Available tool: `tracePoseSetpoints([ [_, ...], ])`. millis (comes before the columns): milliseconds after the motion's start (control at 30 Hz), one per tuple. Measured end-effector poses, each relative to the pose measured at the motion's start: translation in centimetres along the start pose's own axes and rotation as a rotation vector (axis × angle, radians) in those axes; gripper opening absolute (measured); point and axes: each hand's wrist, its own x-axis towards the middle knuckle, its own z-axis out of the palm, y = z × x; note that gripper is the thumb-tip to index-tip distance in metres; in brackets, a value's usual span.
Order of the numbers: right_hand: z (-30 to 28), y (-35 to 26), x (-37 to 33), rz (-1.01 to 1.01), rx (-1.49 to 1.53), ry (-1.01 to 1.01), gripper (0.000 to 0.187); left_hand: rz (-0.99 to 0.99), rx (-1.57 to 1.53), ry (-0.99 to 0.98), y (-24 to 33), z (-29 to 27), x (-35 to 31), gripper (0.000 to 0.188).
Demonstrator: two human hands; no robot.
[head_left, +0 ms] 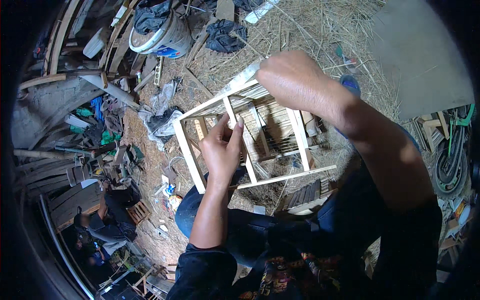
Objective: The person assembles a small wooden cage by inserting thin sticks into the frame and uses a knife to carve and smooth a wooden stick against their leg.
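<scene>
Pale raw wood fills the middle of the view: a small slatted cage frame [250, 140] is propped over the person's knees, above straw-littered ground. The left hand [221, 150] is curled on one of the frame's near uprights, thumb and fingers closed round the slat, index finger lying along it. The right hand [292, 80] caps the far top corner from above, fingers folded down over the edge (their tips are hidden, so I cannot tell how tightly they press). It looks like a fitting or checking step: one hand steadies, the other works a bar. Next move, I'd judge, needs the frame held square while that slat is seated or tested. Packaging now: a white bucket [165, 32] with a blue patch on its side sits upper left, a dark bag stuffed in it; a black bag [225, 35] lies beside it.
</scene>
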Motion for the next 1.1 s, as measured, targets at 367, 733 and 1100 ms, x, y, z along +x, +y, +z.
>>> tracePoseSetpoints([
  [367,2.3,-1.0,1.3,0.023,-0.044,-0.062,0.007,-0.068,0.040,-0.037,2.2,-0.5,-0.2,0.045],
  [733,2.5,-1.3,1.5,-0.041,-0.076,-0.074,0.006,0.042,0.059,-0.004,1.0,-0.5,-0.1,0.040],
  [1100,3.4,-1.4,1.4,-0.084,-0.170,0.011,0.007,0.069,0.061,-0.017,1.4,-0.5,-0.1,0.042],
])
